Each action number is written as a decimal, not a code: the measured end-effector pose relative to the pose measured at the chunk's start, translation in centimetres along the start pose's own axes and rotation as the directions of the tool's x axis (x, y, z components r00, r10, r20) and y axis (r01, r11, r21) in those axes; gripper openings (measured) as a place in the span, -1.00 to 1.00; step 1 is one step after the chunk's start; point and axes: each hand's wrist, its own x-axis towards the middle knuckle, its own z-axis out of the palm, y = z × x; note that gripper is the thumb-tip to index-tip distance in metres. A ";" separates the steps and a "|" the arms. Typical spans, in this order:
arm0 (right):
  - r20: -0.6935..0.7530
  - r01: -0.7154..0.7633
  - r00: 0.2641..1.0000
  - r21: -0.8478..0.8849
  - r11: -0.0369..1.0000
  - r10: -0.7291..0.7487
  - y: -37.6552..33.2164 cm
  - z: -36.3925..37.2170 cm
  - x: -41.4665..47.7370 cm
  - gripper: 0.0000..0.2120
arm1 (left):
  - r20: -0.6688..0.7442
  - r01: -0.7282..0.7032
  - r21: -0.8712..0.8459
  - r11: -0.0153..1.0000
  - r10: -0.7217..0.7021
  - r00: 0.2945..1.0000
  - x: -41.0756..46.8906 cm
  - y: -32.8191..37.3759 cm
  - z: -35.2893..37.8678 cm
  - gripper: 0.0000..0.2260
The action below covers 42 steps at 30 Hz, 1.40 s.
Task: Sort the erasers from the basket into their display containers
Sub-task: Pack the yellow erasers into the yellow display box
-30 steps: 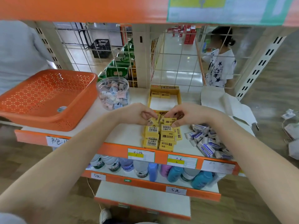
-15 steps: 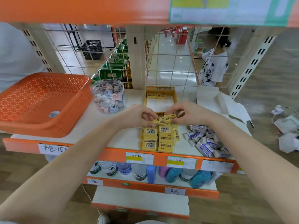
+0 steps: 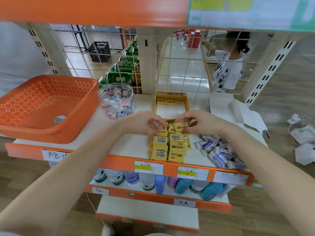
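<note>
Pinching a yellow eraser [image 3: 181, 125] marked 2B between thumb and fingertips, the right hand [image 3: 202, 124] holds it just above the near end of the yellow display box [image 3: 171, 94]. The left hand [image 3: 144, 123] is close beside it, fingers curled down onto the top of the pile of yellow erasers [image 3: 176, 147]. Whether it actually grips one cannot be told. The two hands nearly meet over the gap between box and pile.

The display box lies open on the shelf [image 3: 133, 143], with two yellow erasers set side by side against its back wall and its white floor otherwise bare. The pile sits in rough rows at the front edge of the shelf, some pieces showing barcodes, others the 2B mark. Just to the right of it lies a loose heap of blue-and-white erasers [image 3: 219, 155].

Left of the box stands a clear jar [image 3: 115, 101] filled with small pastel erasers. Beside the jar the orange basket [image 3: 51, 130] rests on the shelf, tilted, with one small pale piece on its floor. A flattened white carton [image 3: 242, 113] lies behind the right hand. Bottles [image 3: 146, 181] line the lower shelf.
</note>
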 end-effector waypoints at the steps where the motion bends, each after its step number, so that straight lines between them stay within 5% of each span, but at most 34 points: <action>1: -0.005 0.004 1.000 -0.003 1.000 -0.004 0.0 0.0 0.0 -0.70 | -0.020 0.009 0.033 0.999 -0.008 1.000 0.0 0.1 0.0 -0.66; 9: -0.059 -0.027 0.998 -0.005 1.000 0.027 0.3 0.2 0.1 -0.76 | -0.291 -0.003 -0.010 1.000 0.000 0.957 -0.2 0.5 0.1 -0.67; 21: -0.245 -0.072 0.967 -0.014 0.997 0.067 0.0 -1.2 2.7 -0.74 | -0.362 -0.014 0.082 0.996 0.043 0.931 2.2 -0.2 -0.4 -0.62; 34: -0.309 -0.296 0.937 -0.456 0.839 0.163 1.5 -0.5 7.7 -0.69 | -0.454 0.131 0.281 0.951 0.011 0.891 6.6 -0.8 0.1 -0.70; 42: -0.365 -0.308 0.922 -0.502 0.808 0.125 3.0 0.0 10.0 -0.78 | -0.472 0.151 0.331 0.932 0.025 0.881 6.7 -1.4 0.3 -0.69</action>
